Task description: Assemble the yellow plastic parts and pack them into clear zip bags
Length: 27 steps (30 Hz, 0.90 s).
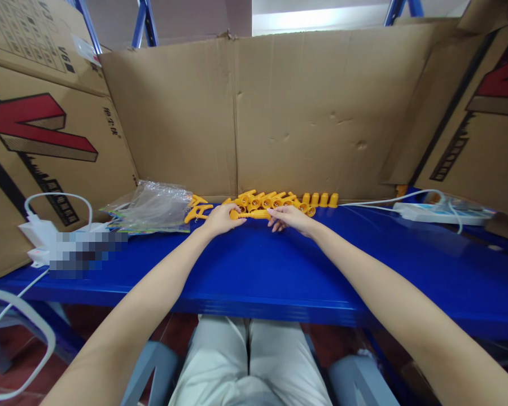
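A slim yellow plastic piece (254, 215) with a rounded left end and a ribbed neck lies level between my two hands, close above the blue tabletop. The fingers of my left hand (220, 220) are closed around its left end. At its right end, my right hand (291, 219) pinches it with thumb and forefinger while the other fingers curl below. Just behind is a heap of yellow parts (267, 201), several with round hollow ends facing me. Yellow T-shaped handles (198, 213) lie left of my left hand. Several yellow caps (319, 200) stand in a row to the right.
Clear plastic bags (152, 206) lie on the left of the blue table (258, 270). White chargers and cables (42, 234) sit farther left, and a white power strip (444, 214) at right. Cardboard walls (313, 113) enclose the back and sides.
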Each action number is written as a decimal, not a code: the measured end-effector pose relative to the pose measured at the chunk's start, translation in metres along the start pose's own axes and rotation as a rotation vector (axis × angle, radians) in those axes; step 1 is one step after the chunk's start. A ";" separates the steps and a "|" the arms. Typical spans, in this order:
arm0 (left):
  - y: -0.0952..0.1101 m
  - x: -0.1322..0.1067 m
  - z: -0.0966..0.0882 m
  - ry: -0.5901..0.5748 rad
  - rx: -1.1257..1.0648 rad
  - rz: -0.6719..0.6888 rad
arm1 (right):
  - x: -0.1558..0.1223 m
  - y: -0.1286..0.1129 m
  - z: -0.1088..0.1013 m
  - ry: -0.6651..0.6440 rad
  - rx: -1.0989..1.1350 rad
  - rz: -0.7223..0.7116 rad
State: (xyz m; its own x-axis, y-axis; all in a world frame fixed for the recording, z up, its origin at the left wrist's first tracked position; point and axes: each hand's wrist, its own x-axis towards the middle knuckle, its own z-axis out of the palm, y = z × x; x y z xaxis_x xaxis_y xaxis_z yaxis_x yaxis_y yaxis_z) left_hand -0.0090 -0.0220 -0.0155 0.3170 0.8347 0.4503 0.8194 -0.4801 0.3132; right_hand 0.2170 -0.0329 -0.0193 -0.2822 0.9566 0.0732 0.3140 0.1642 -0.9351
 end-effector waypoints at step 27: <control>-0.002 0.001 0.001 -0.019 0.026 -0.017 | -0.002 -0.005 -0.015 0.013 0.105 0.009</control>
State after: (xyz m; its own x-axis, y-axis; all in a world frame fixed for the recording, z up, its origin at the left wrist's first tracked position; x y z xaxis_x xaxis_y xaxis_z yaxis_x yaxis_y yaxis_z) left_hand -0.0096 -0.0195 -0.0163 0.3119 0.8476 0.4292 0.8367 -0.4591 0.2986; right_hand 0.2293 -0.0318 -0.0097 -0.2675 0.9611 0.0691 0.2193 0.1305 -0.9669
